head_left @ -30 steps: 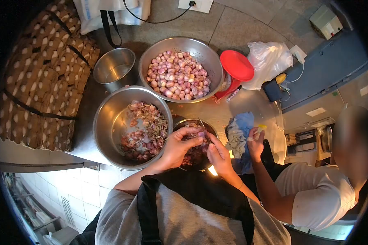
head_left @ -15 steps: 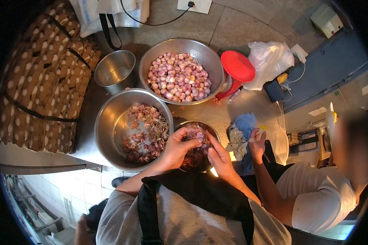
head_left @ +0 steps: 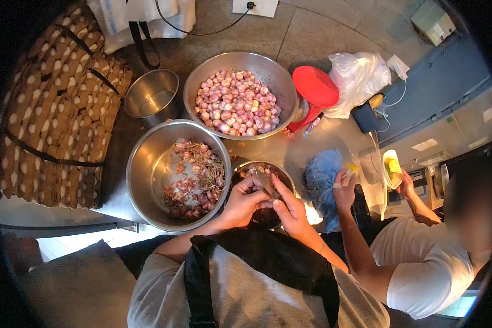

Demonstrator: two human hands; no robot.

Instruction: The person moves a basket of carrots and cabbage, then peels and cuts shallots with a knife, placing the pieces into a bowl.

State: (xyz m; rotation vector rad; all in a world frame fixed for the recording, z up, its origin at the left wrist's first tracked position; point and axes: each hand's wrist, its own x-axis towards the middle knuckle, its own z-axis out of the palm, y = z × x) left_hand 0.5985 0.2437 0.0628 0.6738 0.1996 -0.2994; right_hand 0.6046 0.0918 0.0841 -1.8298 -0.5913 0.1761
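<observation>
My left hand (head_left: pixel 245 203) is closed in a pinch on a shallot that the fingers mostly hide. Against it, my right hand (head_left: pixel 291 208) grips a small knife, whose blade (head_left: pixel 265 182) shows between the two hands; the handle is hidden. Both hands are over a steel bowl (head_left: pixel 292 183) with dark reddish shallots, partly covered by them. To the left, a wide steel basin (head_left: pixel 142 167) contains unpeeled shallots, roots and loose skins. Beyond the hands, peeled pink shallots (head_left: pixel 238 104) fill much of a steel colander (head_left: pixel 194 82).
A smaller steel pot (head_left: pixel 152 94) and stacked egg trays (head_left: pixel 60 115) stand left. A red-topped kitchen scale (head_left: pixel 316 87), a plastic bag (head_left: pixel 361 82) and a blue cloth (head_left: pixel 322 177) are right. Close on the right, a co-worker (head_left: pixel 421 262) holds a container (head_left: pixel 391 168) with yellow pieces.
The knife blade now shows between my hands, where a purple shallot was visible before. The co-worker's far hand and container have come into view. At lower left, a dark grey shape now covers the floor.
</observation>
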